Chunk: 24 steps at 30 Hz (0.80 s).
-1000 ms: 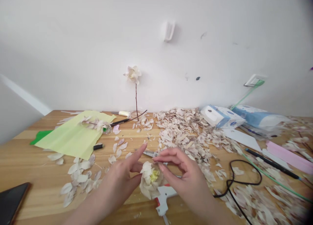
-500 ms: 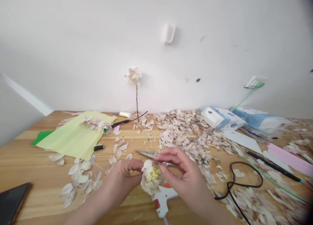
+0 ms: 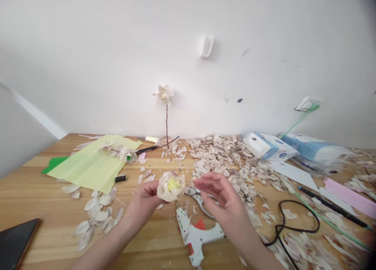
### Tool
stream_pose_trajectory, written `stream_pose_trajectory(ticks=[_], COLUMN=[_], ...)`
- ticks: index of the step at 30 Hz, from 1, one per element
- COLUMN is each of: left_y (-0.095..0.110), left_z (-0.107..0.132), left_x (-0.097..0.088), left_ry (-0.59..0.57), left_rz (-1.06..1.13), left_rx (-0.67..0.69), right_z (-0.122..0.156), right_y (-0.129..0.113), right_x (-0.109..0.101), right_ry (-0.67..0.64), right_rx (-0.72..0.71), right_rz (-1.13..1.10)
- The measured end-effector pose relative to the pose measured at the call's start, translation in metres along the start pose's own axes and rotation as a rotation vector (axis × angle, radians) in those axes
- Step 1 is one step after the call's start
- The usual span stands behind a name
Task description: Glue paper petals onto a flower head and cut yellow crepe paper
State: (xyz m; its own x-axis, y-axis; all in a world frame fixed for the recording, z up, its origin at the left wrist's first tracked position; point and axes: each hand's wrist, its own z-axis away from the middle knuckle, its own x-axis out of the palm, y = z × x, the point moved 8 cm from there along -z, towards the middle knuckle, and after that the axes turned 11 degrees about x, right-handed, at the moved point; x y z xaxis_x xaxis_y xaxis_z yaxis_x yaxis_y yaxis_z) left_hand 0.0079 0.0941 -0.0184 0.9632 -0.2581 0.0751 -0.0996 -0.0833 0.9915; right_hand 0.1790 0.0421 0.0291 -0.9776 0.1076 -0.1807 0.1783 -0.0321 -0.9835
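Observation:
Between thumb and fingers, my left hand (image 3: 146,201) holds a cream flower (image 3: 171,186) with a yellow centre, facing up toward me. Its stem, if any, is hidden. To the right of the flower, my right hand (image 3: 221,197) is apart from it, fingers bent and separated from the thumb, with nothing in them. Below lies a white hot glue gun (image 3: 192,231) with a red trigger, its nozzle just under the flower. Scissors (image 3: 202,201) lie partly hidden behind my right hand.
Dried petals (image 3: 219,148) are heaped along the wall. A flower on a twig (image 3: 167,123) stands at the back. Yellow paper (image 3: 88,164) lies left, a phone (image 3: 19,238) front left. Tissue packs (image 3: 268,144), a black cord (image 3: 299,231) and a pen (image 3: 331,205) occupy the right.
My right hand has let go of the flower and opened to its right. My left hand has raised the flower slightly up and left, uncovering more of the glue gun.

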Motion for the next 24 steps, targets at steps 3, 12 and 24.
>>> stream_pose_trajectory(ticks=[3, 12, 24], left_y=[-0.003, -0.001, -0.014], left_z=[0.000, 0.003, 0.010], left_x=[-0.005, 0.002, -0.001], left_ry=[0.045, 0.044, 0.157], left_rz=[0.025, 0.148, 0.181], left_rx=[-0.048, -0.031, -0.020], right_z=[-0.005, -0.009, -0.015], right_y=[0.005, 0.039, 0.045], right_x=[0.003, 0.039, 0.086], right_ry=[-0.008, -0.126, -0.325], right_rx=[0.036, 0.115, 0.283], right_rz=[0.046, -0.041, -0.288])
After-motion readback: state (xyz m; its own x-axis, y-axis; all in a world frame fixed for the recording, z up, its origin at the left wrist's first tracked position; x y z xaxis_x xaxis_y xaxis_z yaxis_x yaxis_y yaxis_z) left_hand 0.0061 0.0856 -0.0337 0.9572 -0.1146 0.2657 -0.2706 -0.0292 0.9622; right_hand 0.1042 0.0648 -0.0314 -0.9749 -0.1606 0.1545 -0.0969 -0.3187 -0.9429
